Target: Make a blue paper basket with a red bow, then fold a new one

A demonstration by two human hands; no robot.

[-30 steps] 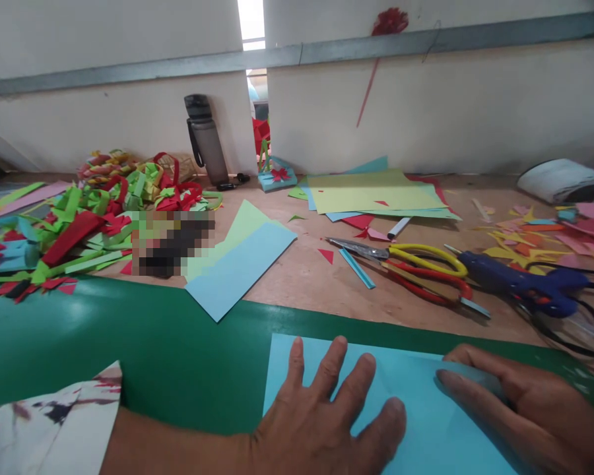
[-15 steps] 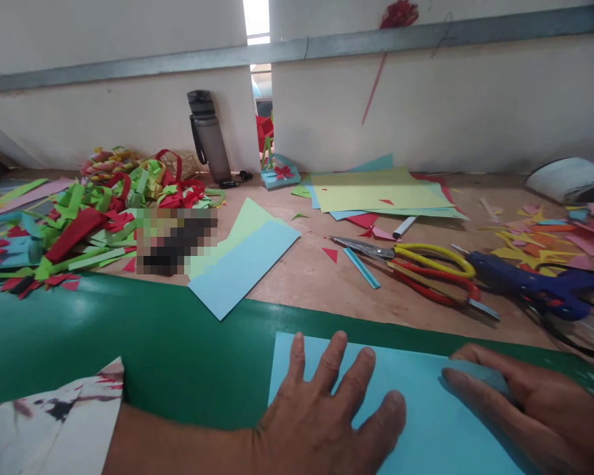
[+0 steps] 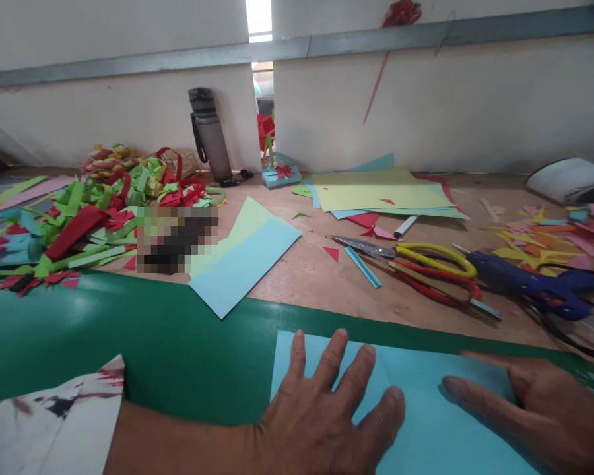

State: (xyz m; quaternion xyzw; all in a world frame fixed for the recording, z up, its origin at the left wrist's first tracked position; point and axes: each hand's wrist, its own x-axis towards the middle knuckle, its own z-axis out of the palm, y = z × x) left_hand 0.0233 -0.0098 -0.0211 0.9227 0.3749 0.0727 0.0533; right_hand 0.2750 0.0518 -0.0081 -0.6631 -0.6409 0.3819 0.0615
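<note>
A light blue sheet of paper (image 3: 426, 402) lies on the green mat at the front of the table. My left hand (image 3: 327, 409) rests flat on it, fingers spread, pressing the left part down. At the sheet's right end, my right hand (image 3: 534, 402) pinches the far right corner, its thumb on top and its other fingers along and behind the edge, partly hidden. Beyond the hands lie scissors (image 3: 435, 270) with yellow and red handles. A blue glue gun (image 3: 534, 280) is to their right.
Cut blue and green papers (image 3: 247, 270) lie beyond the green mat (image 3: 178, 349). Ribbon-like paper scraps (image 3: 94, 218) are heaped at left, near a grey bottle (image 3: 212, 142). Stacked sheets (image 3: 376, 191) lie by the wall; colored scraps (image 3: 529, 244) sit at right.
The sheet's far right corner, curled up under my right fingers before, now lies flatter. My right fingers have shifted slightly right. My left hand stays in place.
</note>
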